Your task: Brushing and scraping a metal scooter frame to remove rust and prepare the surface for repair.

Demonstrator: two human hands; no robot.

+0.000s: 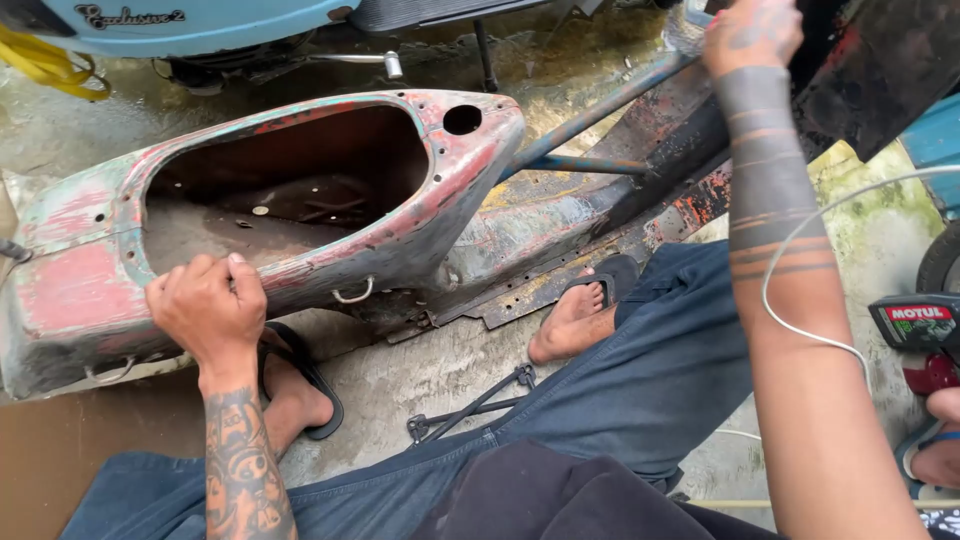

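Observation:
A stripped old scooter body shell [330, 230], its red and green paint worn to bare metal, lies on wet concrete in front of me. My left hand [208, 308] grips the near rim of its open seat cavity, fingers curled over the edge. My right hand [750, 35] reaches up to the top right, closed around the upper end of the scooter's front frame. A blue-grey steel tube [600, 105] runs from the shell toward that hand. My legs in blue jeans and black flip-flops sit beside the shell.
A light blue scooter [190, 20] stands behind the shell. A black metal tool [470, 408] lies on the floor between my feet. A white cable [800, 250] loops at right, near a dark oil bottle [915, 320]. Another person's foot [935, 455] shows at the right edge.

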